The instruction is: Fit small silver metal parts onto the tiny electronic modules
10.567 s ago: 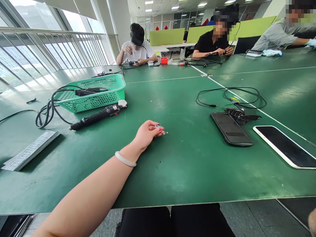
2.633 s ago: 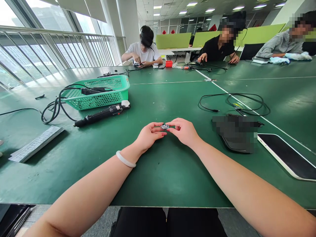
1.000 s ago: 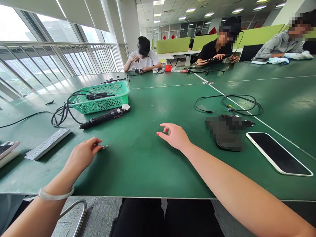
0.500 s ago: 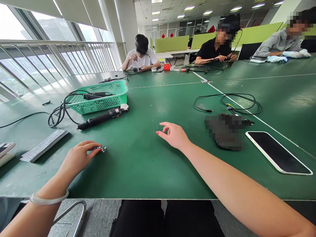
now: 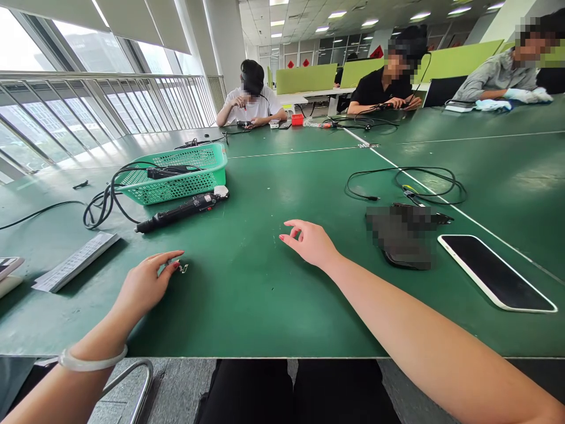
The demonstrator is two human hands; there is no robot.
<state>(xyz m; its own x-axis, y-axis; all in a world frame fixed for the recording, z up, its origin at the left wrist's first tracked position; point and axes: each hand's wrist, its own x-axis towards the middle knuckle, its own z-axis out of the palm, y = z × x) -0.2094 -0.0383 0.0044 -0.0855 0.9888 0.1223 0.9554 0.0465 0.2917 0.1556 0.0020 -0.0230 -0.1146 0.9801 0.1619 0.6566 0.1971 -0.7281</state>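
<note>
My left hand (image 5: 143,284) is low over the left part of the green table, with a pale bangle on its wrist. Its thumb and index finger have a gap between them. At the thumb tip is a small shiny metal piece (image 5: 183,268), partly hidden by the fingers; its exact kind is too small to make out. My right hand (image 5: 312,240) rests at the middle of the table, fingers loosely curved and apart, holding nothing.
A black electric screwdriver (image 5: 183,213) lies before a green mesh basket (image 5: 176,189) with cables. Left is a paper stack (image 5: 75,262). Right are a phone (image 5: 497,272), a blurred black object (image 5: 404,241) and a coiled cable (image 5: 435,171). Several people sit across the table.
My left index finger has lifted and straightened away from the thumb, with the metal piece still beside the thumb tip. The right hand has stayed in place.
</note>
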